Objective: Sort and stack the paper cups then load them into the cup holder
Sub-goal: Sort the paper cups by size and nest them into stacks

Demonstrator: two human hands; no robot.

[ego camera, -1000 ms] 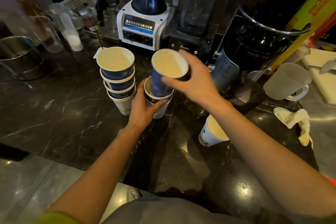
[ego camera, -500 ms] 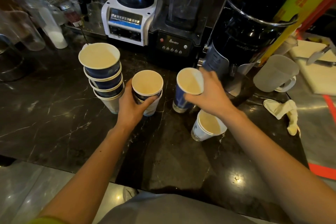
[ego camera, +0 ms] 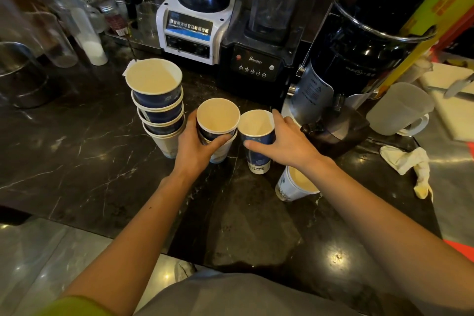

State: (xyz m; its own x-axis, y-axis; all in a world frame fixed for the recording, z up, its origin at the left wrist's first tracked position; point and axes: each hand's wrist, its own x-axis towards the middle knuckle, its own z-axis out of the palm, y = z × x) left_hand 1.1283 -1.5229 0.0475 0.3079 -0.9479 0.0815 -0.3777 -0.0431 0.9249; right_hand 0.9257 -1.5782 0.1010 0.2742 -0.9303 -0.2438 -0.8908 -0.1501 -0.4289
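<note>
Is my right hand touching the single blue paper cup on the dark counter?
Touching. Head view: right hand curled round the single blue paper cup, thumb across its side.

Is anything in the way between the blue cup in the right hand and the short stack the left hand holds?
Nothing visible. The blue cup, gripped by the right hand, stands right beside the short stack in the left hand, rims nearly touching; the stack's top cup is empty.

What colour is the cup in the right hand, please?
The cup is dark blue with a white base band; head view.
</note>
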